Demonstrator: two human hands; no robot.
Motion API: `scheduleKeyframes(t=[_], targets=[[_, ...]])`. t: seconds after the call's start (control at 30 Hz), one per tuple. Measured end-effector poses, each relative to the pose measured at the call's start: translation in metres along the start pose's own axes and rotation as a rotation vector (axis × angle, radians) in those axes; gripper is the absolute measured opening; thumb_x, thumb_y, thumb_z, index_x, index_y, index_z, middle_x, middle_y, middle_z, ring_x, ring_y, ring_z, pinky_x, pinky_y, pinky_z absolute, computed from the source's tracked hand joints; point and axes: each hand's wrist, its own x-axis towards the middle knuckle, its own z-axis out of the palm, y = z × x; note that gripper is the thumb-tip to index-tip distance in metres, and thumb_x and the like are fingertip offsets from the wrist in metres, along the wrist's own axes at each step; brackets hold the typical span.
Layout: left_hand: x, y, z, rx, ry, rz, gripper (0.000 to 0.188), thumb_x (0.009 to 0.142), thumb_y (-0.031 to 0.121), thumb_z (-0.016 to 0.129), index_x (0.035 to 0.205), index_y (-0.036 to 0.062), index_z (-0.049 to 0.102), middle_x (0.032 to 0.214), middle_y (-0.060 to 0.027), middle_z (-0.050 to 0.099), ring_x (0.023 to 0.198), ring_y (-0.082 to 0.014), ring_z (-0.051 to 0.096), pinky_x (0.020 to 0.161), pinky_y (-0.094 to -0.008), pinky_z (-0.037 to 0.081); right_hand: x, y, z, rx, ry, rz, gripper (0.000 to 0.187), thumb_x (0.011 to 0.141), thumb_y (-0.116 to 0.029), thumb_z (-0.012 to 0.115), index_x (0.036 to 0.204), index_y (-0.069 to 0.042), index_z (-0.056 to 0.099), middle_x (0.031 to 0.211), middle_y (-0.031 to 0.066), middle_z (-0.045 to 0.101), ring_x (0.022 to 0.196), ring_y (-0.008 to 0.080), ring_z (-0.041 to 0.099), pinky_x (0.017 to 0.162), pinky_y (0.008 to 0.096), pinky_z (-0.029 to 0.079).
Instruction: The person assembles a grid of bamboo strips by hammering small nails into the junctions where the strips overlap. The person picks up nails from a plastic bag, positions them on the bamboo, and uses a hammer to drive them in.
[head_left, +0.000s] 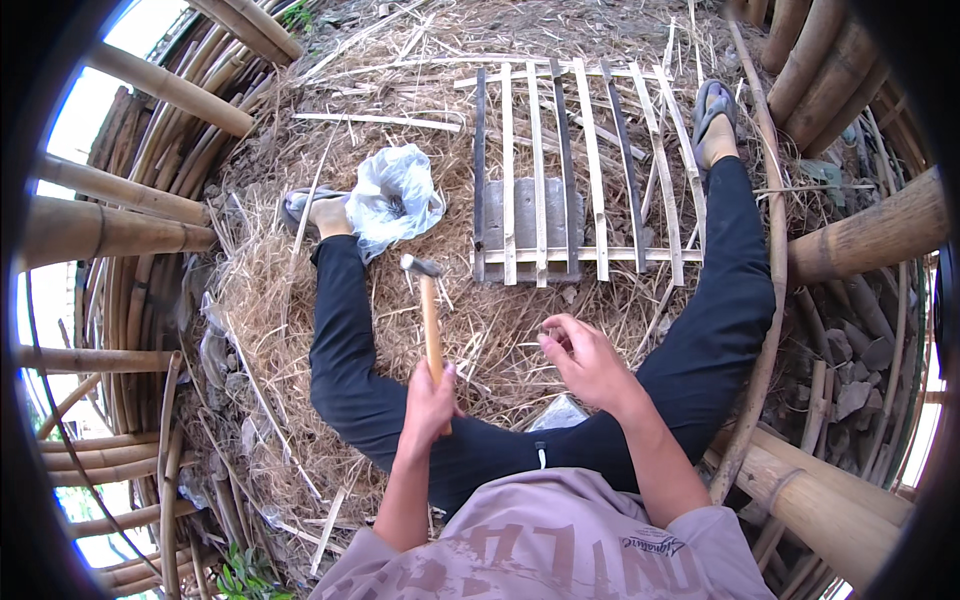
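Note:
My left hand is closed around the wooden handle of a hammer, its metal head pointing up and away from me. My right hand hovers over the straw, thumb and fingers drawn together; whatever may be between them is too small to name. Beyond both hands lies a lattice of light and dark bamboo slats, with crosspieces at its near and far ends. Under its near left part sits a grey concrete block. To the lattice's left, a crumpled clear plastic bag has dark contents at its mouth.
My legs stretch out either side, one sandalled foot beside the lattice's right edge. Straw and loose bamboo strips litter the ground. Bamboo poles stand along both sides, and rubble lies at the right. A grey stone rests between my thighs.

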Motion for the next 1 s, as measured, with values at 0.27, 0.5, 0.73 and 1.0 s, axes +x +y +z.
scheduleKeyframes(t=[0.27, 0.5, 0.73, 1.0], targets=[[0.095, -0.018, 0.007, 0.621, 0.318, 0.07, 0.029, 0.096, 0.021, 0.06, 0.104, -0.0074, 0.056, 0.089, -0.0345, 0.067, 0.089, -0.0506, 0.067, 0.079, -0.0549, 0.053, 0.103, 0.001, 0.022, -0.823, -0.156, 0.171, 0.062, 0.102, -0.042, 0.053, 0.145, 0.0, 0.04, 0.141, 0.0219, 0.05, 0.136, 0.036, 0.045, 0.114, 0.0504, 0.039], [0.081, -0.017, 0.004, 0.793, 0.294, 0.081, 0.024, 0.094, 0.014, 0.062, 0.109, -0.004, 0.057, 0.088, -0.0301, 0.068, 0.087, -0.0481, 0.068, 0.077, -0.055, 0.054, 0.127, 0.05, 0.011, -0.565, 0.113, 0.045, 0.053, 0.097, -0.036, 0.061, 0.134, 0.001, 0.051, 0.129, 0.0235, 0.057, 0.124, 0.0384, 0.052, 0.108, 0.0449, 0.042], [0.081, -0.024, 0.005, 0.914, 0.251, 0.159, 0.027, 0.093, 0.018, 0.064, 0.115, 0.0039, 0.06, 0.09, -0.0245, 0.07, 0.087, -0.0452, 0.069, 0.076, -0.0541, 0.055, 0.136, 0.075, 0.006, -0.487, 0.12, 0.091, 0.053, 0.098, -0.039, 0.058, 0.136, -0.004, 0.05, 0.133, 0.0206, 0.055, 0.127, 0.0369, 0.051, 0.109, 0.0463, 0.042], [0.08, -0.033, -0.004, 0.827, 0.225, 0.17, 0.028, 0.091, 0.018, 0.067, 0.116, 0.0057, 0.063, 0.09, -0.0268, 0.07, 0.089, -0.0452, 0.068, 0.078, -0.0539, 0.054, 0.142, 0.076, 0.002, -0.591, 0.272, -0.012, 0.052, 0.095, -0.035, 0.063, 0.134, -0.003, 0.05, 0.131, 0.0196, 0.055, 0.122, 0.0366, 0.052, 0.102, 0.0515, 0.045]])
